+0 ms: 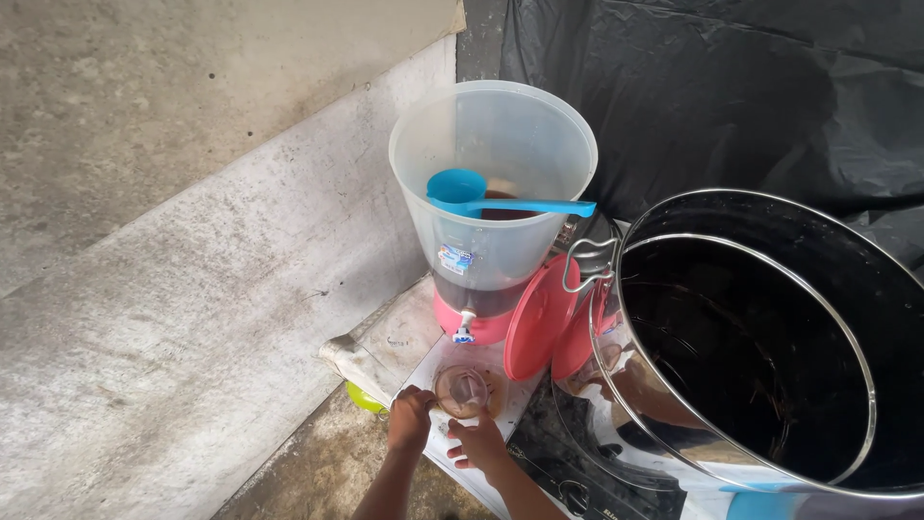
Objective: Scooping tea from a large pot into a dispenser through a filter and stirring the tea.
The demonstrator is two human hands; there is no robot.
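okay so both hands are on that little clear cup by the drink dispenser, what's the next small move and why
Probably slide the clear cup back until it sits directly under the small tap. The left hand and right hand hold it at the counter's front edge, in front of the spout rather than beneath it, and the dispenser shows dark liquid at its base.

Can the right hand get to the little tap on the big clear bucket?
Probably yes. The right hand rests by the cup, and the tap on the bucket sits just above it with nothing between. The pink lid leans off to the side.
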